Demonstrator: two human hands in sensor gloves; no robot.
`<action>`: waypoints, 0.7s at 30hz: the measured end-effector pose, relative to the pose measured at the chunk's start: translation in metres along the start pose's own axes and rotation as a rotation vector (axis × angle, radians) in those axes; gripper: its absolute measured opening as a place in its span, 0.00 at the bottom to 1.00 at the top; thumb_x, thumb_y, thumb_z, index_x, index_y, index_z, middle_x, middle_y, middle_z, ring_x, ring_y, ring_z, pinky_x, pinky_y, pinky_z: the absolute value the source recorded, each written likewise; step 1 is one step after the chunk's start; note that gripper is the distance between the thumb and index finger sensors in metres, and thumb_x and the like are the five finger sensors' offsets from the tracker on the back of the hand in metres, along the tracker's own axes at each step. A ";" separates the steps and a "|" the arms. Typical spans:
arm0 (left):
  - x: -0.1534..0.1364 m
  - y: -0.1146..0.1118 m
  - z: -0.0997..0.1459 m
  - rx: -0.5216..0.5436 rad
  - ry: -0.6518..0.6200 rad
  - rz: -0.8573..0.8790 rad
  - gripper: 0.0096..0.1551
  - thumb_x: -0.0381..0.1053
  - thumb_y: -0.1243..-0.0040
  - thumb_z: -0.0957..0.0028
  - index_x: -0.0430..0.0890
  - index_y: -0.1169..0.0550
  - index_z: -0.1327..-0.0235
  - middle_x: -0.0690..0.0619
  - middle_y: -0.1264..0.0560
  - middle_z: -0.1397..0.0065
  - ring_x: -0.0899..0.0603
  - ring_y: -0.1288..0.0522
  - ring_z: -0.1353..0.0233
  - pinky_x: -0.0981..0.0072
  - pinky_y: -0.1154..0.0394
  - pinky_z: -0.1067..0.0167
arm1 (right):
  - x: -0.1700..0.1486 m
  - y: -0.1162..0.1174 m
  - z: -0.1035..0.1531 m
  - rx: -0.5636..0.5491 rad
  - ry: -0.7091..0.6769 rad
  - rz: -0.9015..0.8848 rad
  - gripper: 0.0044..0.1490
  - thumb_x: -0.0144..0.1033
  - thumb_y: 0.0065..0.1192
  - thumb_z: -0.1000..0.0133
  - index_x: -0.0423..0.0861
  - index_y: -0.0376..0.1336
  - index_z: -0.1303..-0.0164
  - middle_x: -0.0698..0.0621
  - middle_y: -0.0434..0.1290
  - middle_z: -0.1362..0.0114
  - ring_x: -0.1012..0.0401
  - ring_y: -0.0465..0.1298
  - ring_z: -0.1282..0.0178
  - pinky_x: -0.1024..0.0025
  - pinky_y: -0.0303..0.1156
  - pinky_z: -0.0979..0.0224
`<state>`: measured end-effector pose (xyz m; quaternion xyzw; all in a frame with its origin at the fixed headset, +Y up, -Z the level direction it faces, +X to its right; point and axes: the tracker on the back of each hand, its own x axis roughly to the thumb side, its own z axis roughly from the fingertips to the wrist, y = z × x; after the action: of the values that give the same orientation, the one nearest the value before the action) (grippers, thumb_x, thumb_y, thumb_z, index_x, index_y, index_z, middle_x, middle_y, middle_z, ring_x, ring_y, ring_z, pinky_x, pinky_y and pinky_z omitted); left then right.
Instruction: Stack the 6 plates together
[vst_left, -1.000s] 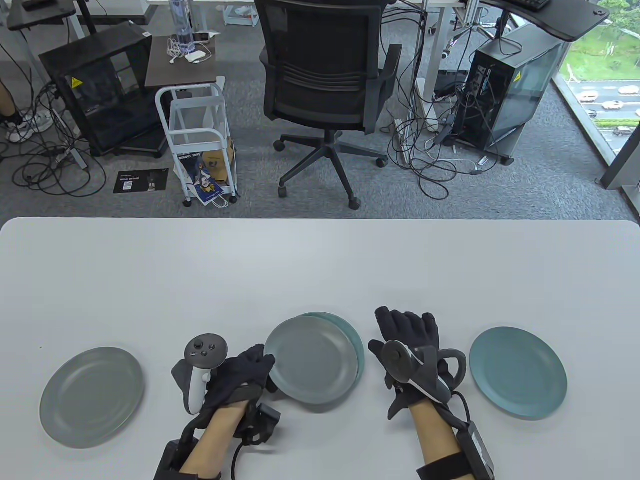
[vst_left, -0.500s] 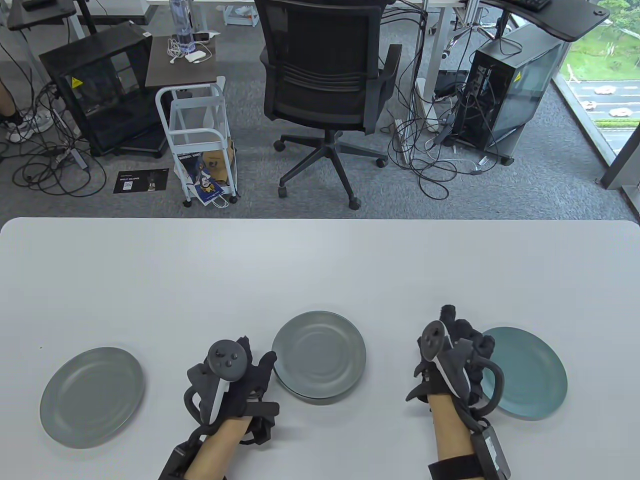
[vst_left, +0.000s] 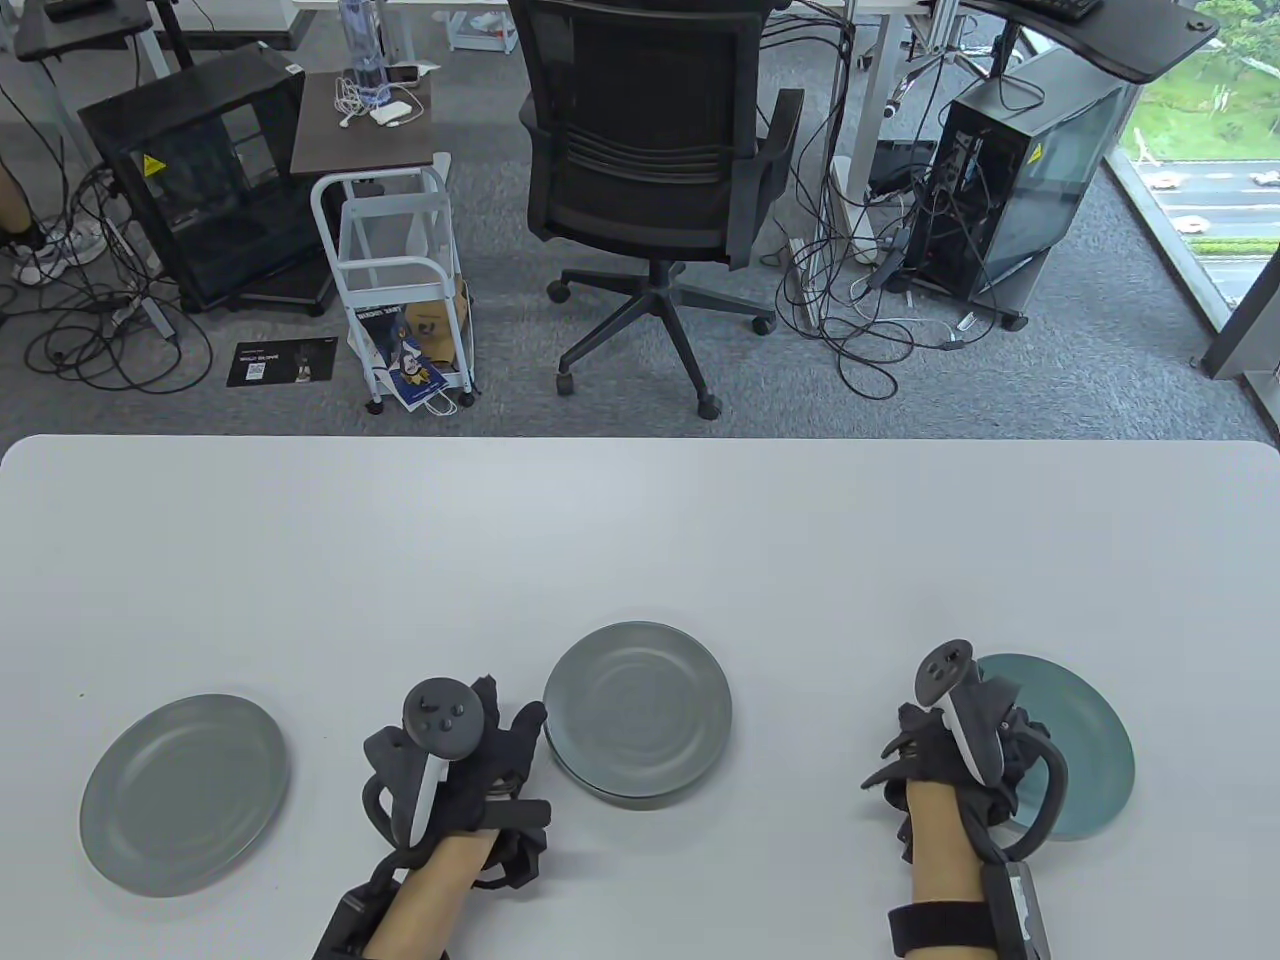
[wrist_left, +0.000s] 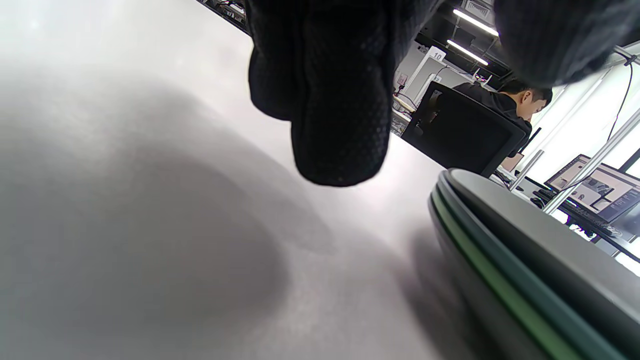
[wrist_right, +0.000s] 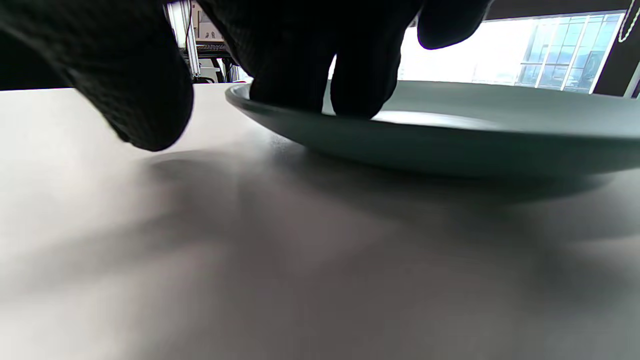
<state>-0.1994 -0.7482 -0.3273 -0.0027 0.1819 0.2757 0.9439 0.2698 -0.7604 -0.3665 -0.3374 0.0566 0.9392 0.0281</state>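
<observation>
Right hand (vst_left: 965, 755) now further onto teal plate (vst_left: 1085, 745), fingers (wrist_right: 320, 75) pressing rim; left hand (vst_left: 470, 765) unchanged beside stack (vst_left: 640, 710), holding nothing.

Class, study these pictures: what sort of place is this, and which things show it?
Most likely an office or lab workspace: a black swivel chair on grey carpet, desktop computer towers with tangled cables, and a monitor behind the white table.

Even daylight fills the sharp table view — both wrist views are backlit, window glare behind, with soft shadows on the tabletop (wrist_right: 250, 260).
</observation>
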 end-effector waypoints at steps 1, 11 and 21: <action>0.000 0.000 0.000 0.001 0.000 0.000 0.45 0.71 0.39 0.64 0.48 0.26 0.35 0.56 0.11 0.56 0.49 0.20 0.37 0.50 0.46 0.19 | 0.000 0.002 -0.002 0.003 0.003 -0.001 0.45 0.59 0.68 0.44 0.54 0.54 0.20 0.58 0.72 0.35 0.53 0.66 0.24 0.44 0.50 0.16; 0.001 -0.002 0.000 -0.008 -0.007 -0.019 0.44 0.71 0.39 0.63 0.49 0.25 0.36 0.56 0.11 0.56 0.49 0.20 0.37 0.50 0.46 0.19 | -0.005 0.003 -0.005 -0.006 0.024 -0.010 0.43 0.60 0.69 0.44 0.54 0.57 0.23 0.60 0.72 0.37 0.53 0.66 0.24 0.44 0.50 0.16; 0.001 -0.004 0.000 -0.016 -0.014 -0.018 0.44 0.71 0.39 0.63 0.49 0.25 0.37 0.56 0.11 0.56 0.49 0.20 0.38 0.50 0.45 0.19 | -0.006 0.004 -0.003 -0.137 0.019 -0.014 0.36 0.58 0.73 0.46 0.51 0.67 0.32 0.59 0.77 0.47 0.56 0.72 0.30 0.45 0.54 0.17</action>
<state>-0.1965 -0.7516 -0.3276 -0.0098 0.1730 0.2687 0.9475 0.2760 -0.7651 -0.3650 -0.3479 -0.0100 0.9374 0.0110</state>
